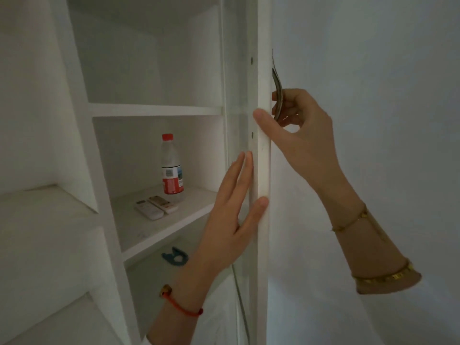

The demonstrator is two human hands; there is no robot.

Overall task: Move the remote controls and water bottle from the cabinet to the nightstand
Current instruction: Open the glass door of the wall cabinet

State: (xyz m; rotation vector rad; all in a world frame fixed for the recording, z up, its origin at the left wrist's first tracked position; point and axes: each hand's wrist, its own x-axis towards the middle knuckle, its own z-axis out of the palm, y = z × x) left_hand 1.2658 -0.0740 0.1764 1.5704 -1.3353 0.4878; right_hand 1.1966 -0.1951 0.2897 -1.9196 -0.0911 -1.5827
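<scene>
My right hand [302,135] has its fingers curled round the curved metal handle [277,95] on the cabinet door [263,170], thumb pressed on the door's edge, while my left hand [231,215] lies flat with straight fingers against the inner face of that door and its thumb on the edge. Beyond them, on the middle shelf [159,230] of the white cabinet [82,135], the water bottle [171,168] stands upright, with the two remote controls [156,207] lying side by side just in front of it. A blue object [175,255] lies on the shelf below.
</scene>
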